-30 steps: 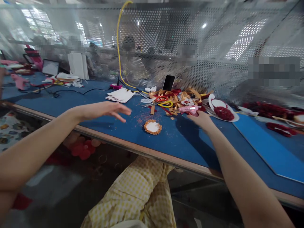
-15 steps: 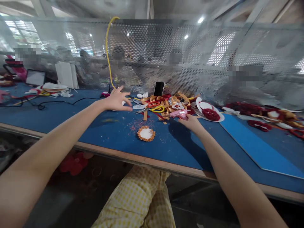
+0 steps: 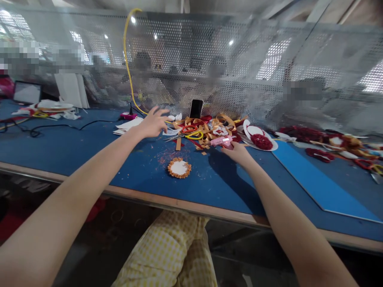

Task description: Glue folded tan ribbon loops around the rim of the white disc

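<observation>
Table: blue top point(image 3: 89, 155), wooden near edge.
Near middle: white disc with orange rim point(image 3: 179, 168), red crumbs around it.
Far middle: ribbon scraps point(image 3: 209, 126), scissors point(image 3: 187, 130), pink glue gun point(image 3: 220, 140), upright phone point(image 3: 196, 108).
Far left: white papers point(image 3: 127, 125), black cable point(image 3: 60, 127).
Right: plate with red flower point(image 3: 259, 142), lighter blue sheet point(image 3: 314, 179).

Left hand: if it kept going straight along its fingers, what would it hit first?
Probably the small white scraps at the near edge of the ribbon pile, with the scissors just beside. The left hand is open, and its height above the table is unclear.
</observation>
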The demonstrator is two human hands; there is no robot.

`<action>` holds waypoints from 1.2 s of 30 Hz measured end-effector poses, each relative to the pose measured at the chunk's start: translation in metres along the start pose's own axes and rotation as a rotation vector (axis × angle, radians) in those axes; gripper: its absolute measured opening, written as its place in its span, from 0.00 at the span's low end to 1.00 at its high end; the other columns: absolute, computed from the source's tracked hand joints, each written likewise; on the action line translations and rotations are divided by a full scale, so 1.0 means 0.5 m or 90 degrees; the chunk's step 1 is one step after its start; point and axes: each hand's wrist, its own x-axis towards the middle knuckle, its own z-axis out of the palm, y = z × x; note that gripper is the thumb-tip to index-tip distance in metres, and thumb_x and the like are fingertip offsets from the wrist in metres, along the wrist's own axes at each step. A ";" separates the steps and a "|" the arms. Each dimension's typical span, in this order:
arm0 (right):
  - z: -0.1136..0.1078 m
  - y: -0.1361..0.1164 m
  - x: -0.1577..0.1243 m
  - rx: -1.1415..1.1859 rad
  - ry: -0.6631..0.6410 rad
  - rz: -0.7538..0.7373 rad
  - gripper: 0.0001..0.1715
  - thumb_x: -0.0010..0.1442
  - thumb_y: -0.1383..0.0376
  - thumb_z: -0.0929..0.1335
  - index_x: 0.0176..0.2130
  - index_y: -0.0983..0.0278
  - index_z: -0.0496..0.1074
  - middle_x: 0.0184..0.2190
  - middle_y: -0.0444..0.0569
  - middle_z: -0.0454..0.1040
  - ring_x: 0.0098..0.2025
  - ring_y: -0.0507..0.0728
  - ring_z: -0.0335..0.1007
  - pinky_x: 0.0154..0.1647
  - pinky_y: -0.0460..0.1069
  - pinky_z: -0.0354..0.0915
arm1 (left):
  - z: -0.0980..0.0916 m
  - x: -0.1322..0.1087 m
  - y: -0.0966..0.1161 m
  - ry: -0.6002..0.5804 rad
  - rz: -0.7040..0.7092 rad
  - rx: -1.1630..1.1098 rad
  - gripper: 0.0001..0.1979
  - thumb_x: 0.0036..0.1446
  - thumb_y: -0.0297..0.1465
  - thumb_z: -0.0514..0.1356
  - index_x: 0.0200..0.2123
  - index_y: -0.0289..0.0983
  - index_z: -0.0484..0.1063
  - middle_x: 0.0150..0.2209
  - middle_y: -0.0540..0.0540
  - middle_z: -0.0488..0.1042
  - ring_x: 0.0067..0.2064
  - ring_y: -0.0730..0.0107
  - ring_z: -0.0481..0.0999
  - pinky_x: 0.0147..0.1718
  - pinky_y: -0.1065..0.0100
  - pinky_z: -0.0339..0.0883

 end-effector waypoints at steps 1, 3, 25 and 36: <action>0.000 -0.001 0.000 -0.003 0.001 0.006 0.14 0.54 0.56 0.73 0.35 0.62 0.69 0.29 0.47 0.72 0.31 0.56 0.65 0.32 0.50 0.58 | 0.005 -0.001 0.004 -0.016 -0.003 -0.027 0.18 0.57 0.37 0.68 0.51 0.41 0.83 0.59 0.39 0.80 0.70 0.46 0.68 0.68 0.47 0.61; 0.000 -0.003 0.000 -0.019 0.003 0.021 0.15 0.55 0.56 0.73 0.37 0.63 0.70 0.31 0.49 0.74 0.32 0.56 0.66 0.32 0.50 0.59 | 0.017 -0.006 0.013 -0.009 -0.042 -0.148 0.26 0.62 0.39 0.65 0.63 0.45 0.75 0.66 0.39 0.75 0.63 0.48 0.76 0.64 0.46 0.67; 0.027 -0.092 -0.026 -0.200 0.190 -0.197 0.21 0.62 0.55 0.70 0.48 0.64 0.82 0.52 0.62 0.80 0.57 0.70 0.73 0.60 0.62 0.62 | 0.061 -0.034 0.000 0.037 -0.099 -0.670 0.30 0.72 0.53 0.52 0.52 0.33 0.78 0.50 0.35 0.85 0.52 0.58 0.85 0.60 0.56 0.72; 0.306 -0.431 0.023 -0.058 -0.204 -0.402 0.18 0.49 0.59 0.82 0.39 0.66 0.86 0.35 0.54 0.85 0.42 0.64 0.78 0.45 0.52 0.67 | 0.053 -0.039 0.002 0.096 -0.084 -0.730 0.33 0.70 0.56 0.51 0.45 0.33 0.81 0.44 0.37 0.86 0.51 0.59 0.85 0.58 0.60 0.74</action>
